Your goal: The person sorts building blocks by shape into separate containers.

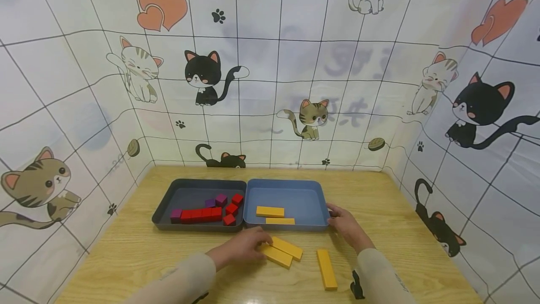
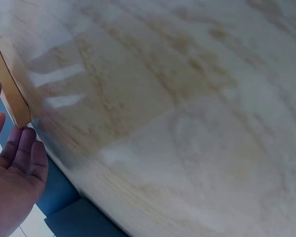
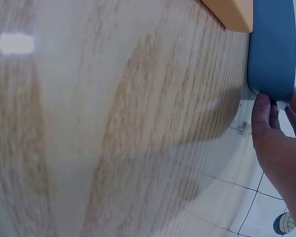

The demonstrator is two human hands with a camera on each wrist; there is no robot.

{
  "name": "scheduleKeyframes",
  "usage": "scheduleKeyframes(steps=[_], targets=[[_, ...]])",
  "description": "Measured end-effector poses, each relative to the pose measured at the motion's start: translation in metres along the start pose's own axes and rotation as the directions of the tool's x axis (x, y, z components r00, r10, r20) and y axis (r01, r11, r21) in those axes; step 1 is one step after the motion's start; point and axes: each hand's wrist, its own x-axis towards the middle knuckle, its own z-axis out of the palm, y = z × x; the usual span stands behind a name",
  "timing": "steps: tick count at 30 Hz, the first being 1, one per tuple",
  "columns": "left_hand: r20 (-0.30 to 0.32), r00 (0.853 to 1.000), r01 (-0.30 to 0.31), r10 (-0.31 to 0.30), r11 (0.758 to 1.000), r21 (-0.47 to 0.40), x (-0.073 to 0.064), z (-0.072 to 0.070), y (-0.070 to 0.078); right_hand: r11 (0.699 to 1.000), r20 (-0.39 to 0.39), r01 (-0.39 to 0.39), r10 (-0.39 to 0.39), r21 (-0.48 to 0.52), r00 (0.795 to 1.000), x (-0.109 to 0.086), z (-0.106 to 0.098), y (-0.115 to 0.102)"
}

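My left hand [image 1: 243, 247] touches the left ends of two yellow rectangular blocks, the back block [image 1: 288, 248] and the front block [image 1: 277, 255], side by side on the table. In the left wrist view its fingertips [image 2: 27, 133] meet one block's end [image 2: 11, 91]; the grip beyond is partly out of frame. My right hand [image 1: 348, 226] rests its fingers against the right end of the blue tray [image 1: 287, 189]. The right wrist view shows fingertips [image 3: 261, 106] at the tray's end wall [image 3: 272, 49]. Two yellow blocks [image 1: 270, 211] lie inside this tray.
A dark grey tray [image 1: 181, 191] adjoins the blue one on the left, holding several red cubes [image 1: 202, 215] and purple cubes [image 1: 221, 200]. Another yellow block [image 1: 326, 269] lies at the front right of the wooden table [image 1: 358, 184]. A cat-printed cloth [image 1: 270, 79] surrounds the back and sides.
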Motion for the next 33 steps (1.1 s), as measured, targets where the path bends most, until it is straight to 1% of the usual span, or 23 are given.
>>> scheduleKeyframes(steps=[13,18,28,33], targets=[[0.029,1.0,-0.009,0.008,1.0,0.029,-0.002,0.0014,0.0021,1.0,-0.002,-0.009,0.009,0.021,1.0,-0.0015,0.0003,-0.0022],[0.043,0.999,-0.017,0.015,0.999,0.047,-0.0005,0.0029,0.0027,1.0,-0.005,-0.019,0.019,0.02,1.0,-0.0004,0.0002,-0.002],[0.065,0.998,-0.008,0.003,0.997,0.083,0.0041,0.0072,0.0034,1.0,-0.007,-0.022,0.022,0.01,1.0,-0.0015,0.0003,-0.0017],[0.067,0.997,-0.031,0.024,0.994,0.107,0.005,0.0072,0.0057,1.0,0.003,-0.013,0.013,0.008,1.0,-0.0023,-0.0002,-0.0025]])
